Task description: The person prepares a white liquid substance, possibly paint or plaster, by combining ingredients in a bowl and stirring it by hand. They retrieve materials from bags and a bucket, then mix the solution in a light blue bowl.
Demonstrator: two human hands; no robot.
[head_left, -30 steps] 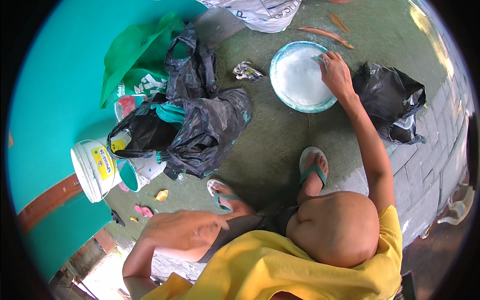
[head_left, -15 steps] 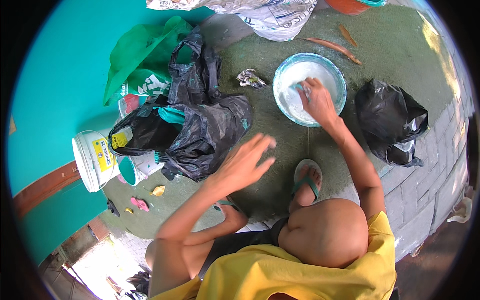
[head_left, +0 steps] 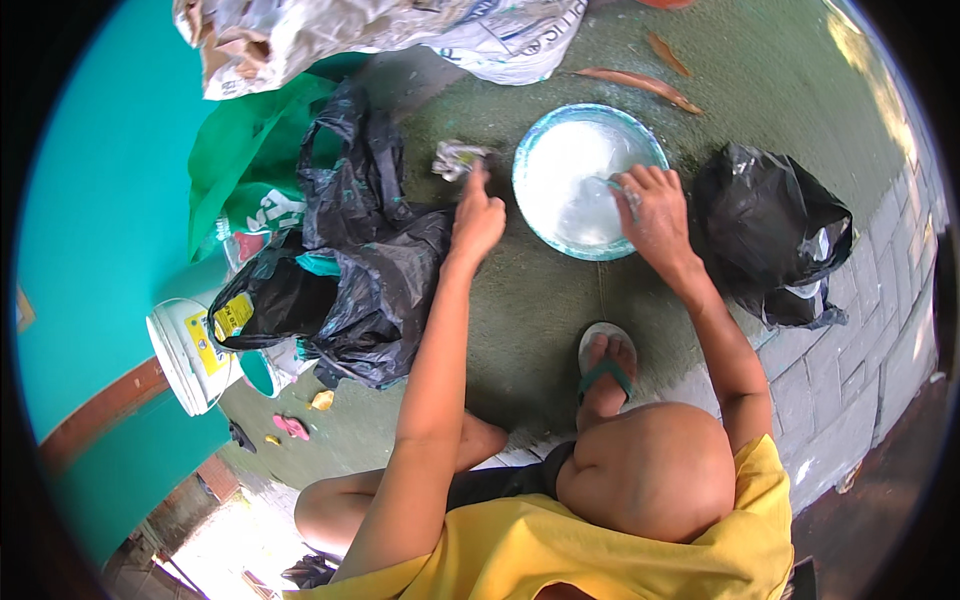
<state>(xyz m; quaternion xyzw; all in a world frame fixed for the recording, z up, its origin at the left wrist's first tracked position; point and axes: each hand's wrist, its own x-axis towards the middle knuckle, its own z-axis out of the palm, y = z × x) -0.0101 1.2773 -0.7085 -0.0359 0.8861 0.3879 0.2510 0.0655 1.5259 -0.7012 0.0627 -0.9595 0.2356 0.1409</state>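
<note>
My left hand (head_left: 480, 213) reaches up to a crumpled patterned scrap (head_left: 459, 157) on the concrete, index finger stretched onto or just short of its lower edge, other fingers partly curled. My right hand (head_left: 654, 210) is closed on a small teal tool (head_left: 608, 183), held inside the right side of a round blue-rimmed basin (head_left: 535, 140) of white, milky material; the tool's exact shape is hard to make out. A black plastic bag (head_left: 762, 215) lies just right of the basin.
At left are black bags (head_left: 370, 300), a green bag (head_left: 225, 150), white buckets (head_left: 185, 355) and the teal wall (head_left: 90, 260). White sacks (head_left: 500, 40) and dry leaves (head_left: 640, 88) lie beyond the basin. My sandalled foot (head_left: 606, 365) is below it; grey pavers (head_left: 850, 340) border the right.
My left hand has moved forward from near my left leg to the crumpled scrap. My right hand has shifted within the basin, inward and then back toward its right side.
</note>
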